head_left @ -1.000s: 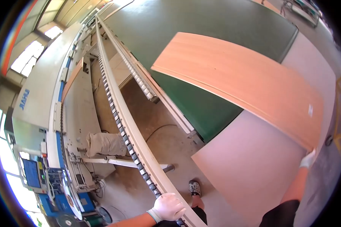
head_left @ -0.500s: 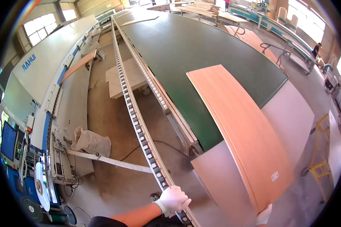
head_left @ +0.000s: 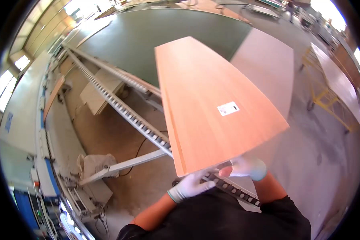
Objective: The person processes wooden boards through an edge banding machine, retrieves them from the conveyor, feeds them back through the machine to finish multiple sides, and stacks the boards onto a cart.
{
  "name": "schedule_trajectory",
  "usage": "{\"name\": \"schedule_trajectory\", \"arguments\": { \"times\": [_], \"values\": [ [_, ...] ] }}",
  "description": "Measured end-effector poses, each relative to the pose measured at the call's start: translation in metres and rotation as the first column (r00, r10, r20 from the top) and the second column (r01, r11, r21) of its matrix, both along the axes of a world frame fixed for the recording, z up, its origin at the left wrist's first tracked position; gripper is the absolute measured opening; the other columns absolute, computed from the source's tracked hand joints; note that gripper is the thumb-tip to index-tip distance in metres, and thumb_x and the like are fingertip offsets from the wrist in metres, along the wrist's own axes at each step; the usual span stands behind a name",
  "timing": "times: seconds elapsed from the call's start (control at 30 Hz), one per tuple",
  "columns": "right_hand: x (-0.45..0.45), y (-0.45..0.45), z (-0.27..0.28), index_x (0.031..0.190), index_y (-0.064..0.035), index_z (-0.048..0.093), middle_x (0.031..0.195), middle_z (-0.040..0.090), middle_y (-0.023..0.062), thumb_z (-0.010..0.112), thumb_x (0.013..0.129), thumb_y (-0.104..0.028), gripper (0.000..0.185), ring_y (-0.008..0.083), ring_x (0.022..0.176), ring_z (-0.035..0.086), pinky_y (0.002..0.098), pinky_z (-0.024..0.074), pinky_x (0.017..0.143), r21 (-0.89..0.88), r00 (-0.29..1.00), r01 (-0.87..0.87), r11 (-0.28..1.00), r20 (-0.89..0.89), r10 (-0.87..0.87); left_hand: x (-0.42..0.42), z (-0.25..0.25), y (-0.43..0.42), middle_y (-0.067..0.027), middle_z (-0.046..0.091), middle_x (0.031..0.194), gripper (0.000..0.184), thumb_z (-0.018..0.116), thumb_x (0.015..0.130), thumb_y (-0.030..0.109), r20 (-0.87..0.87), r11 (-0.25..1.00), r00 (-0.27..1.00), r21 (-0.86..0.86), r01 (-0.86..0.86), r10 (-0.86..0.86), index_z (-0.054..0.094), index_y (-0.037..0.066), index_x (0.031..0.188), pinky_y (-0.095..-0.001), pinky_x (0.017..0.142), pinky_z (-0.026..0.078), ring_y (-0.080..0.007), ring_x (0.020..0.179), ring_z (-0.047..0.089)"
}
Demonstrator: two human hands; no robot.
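Observation:
A long wood-grain board (head_left: 212, 96) extends away from me, a white label (head_left: 228, 108) on its upper face and a groove along its left side. At its near left corner, my left hand (head_left: 192, 185), in a white glove, holds the edge with the fingers partly hidden beneath and the thumb apart. My right hand (head_left: 247, 167), also gloved, is at the same near edge further right, closed on it, its fingertips partly hidden. Under the board's far part lies a green-topped table (head_left: 136, 36).
A roller rail (head_left: 120, 105) runs diagonally from far left to beneath my hands. A pale panel (head_left: 268, 60) lies right of the board. On the right stands a yellow cart (head_left: 322, 96); a sack (head_left: 98, 165) sits by the long machine (head_left: 22, 116) at left. Someone stands far right.
My left hand has left the roller rail and moved right to the board's near edge. The board has turned and come closer to me. The view has swung right.

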State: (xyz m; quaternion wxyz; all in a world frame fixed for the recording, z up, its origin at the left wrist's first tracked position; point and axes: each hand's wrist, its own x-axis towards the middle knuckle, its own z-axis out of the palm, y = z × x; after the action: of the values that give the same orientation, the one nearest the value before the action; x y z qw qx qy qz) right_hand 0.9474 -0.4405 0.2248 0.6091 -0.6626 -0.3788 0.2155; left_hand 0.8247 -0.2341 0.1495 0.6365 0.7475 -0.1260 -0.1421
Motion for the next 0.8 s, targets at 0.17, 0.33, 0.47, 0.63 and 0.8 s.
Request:
{"name": "schedule_trajectory", "arguments": {
  "times": [0.17,0.33,0.47,0.63,0.8],
  "values": [
    [-0.023,0.044,0.019,0.125,-0.0082,0.062,0.121,0.063,0.0096,0.079,0.080,-0.033,0.055,0.0259,0.113,0.059,0.0395,0.0471,0.093,-0.228,0.756,-0.123,0.966,0.610,0.240,-0.038,0.063,0.012,-0.0180,0.053,0.135,0.080,0.066,0.091,0.048,-0.191,0.776,0.976,-0.598,-0.198,0.102,0.036,-0.005,0.144,-0.0370,0.102,0.043,-0.0262,0.124,0.052],
    [-0.037,0.066,0.005,0.131,-0.0142,0.058,0.126,0.062,0.0022,0.075,0.085,-0.029,0.051,0.0201,0.114,0.059,0.0365,0.0489,0.092,-0.148,0.777,-0.091,0.985,0.608,0.163,-0.063,0.092,0.018,-0.0155,0.051,0.137,0.072,0.061,0.095,0.044,-0.165,0.758,0.858,-0.409,-0.508,0.486,0.038,-0.004,0.143,-0.0388,0.107,0.039,-0.0262,0.127,0.049],
    [-0.057,0.069,-0.042,0.136,-0.0126,0.053,0.129,0.060,0.0040,0.066,0.091,-0.036,0.052,0.0203,0.119,0.056,0.0362,0.0471,0.097,-0.220,0.748,0.070,0.973,0.657,0.095,-0.073,0.089,0.021,-0.0118,0.051,0.137,0.050,0.049,0.102,0.026,-0.295,0.517,0.675,-0.464,-0.720,0.676,0.041,-0.005,0.140,-0.0378,0.110,0.035,-0.0225,0.127,0.048],
    [-0.075,0.067,-0.121,0.142,-0.0093,0.045,0.134,0.056,0.0077,0.052,0.097,-0.049,0.060,0.0233,0.123,0.054,0.0394,0.0449,0.101,0.190,0.917,0.135,0.972,-0.395,-0.050,-0.085,0.069,0.077,-0.0113,0.057,0.133,0.042,0.046,0.099,0.028,-0.478,0.067,0.486,-0.659,-0.749,0.731,0.048,0.004,0.134,-0.0443,0.102,0.044,-0.0261,0.122,0.054],
    [-0.056,0.082,-0.074,0.142,-0.0042,0.041,0.133,0.056,0.0163,0.039,0.101,-0.053,0.064,0.0298,0.122,0.055,0.0455,0.0448,0.101,0.431,0.418,0.326,0.841,-0.864,0.281,-0.098,0.044,0.121,-0.0118,0.058,0.129,0.042,0.047,0.100,0.026,-0.476,-0.062,0.330,-0.638,-0.768,0.815,0.048,0.000,0.133,-0.0445,0.100,0.046,-0.0281,0.118,0.057]
  ]
}}
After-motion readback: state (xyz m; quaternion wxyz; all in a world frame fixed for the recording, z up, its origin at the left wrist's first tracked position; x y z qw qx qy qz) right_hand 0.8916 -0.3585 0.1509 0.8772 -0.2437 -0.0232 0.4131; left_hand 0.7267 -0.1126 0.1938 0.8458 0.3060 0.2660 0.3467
